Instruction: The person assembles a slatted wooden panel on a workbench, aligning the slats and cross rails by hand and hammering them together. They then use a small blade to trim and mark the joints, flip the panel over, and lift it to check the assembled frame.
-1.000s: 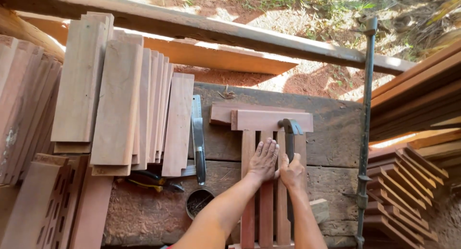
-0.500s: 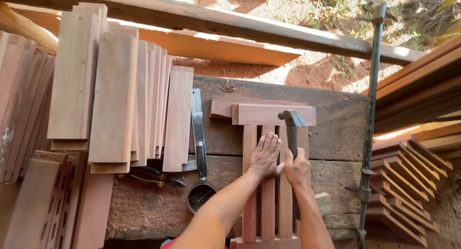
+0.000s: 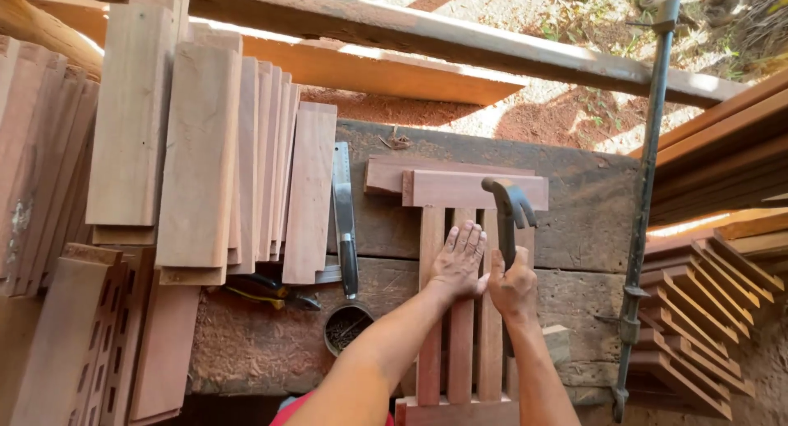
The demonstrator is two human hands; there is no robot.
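While the left hand (image 3: 458, 262) lies flat and released on the upright slats (image 3: 460, 344) of a small wooden frame (image 3: 474, 188) at lower centre of the frame, the right hand (image 3: 515, 288) is clenched around the handle of a claw hammer (image 3: 510, 204), its head raised over the top crosspiece. This looks like a nailing step, with the slats pinned in place; any blow would call for a steady press and fingers kept off the strike point. No nail shows under the hammer head. A tin (image 3: 347, 327) on the counter (image 3: 591, 229) holds small dark bits, too shadowed to tell. A handsaw (image 3: 345, 221) lies just left of it all.
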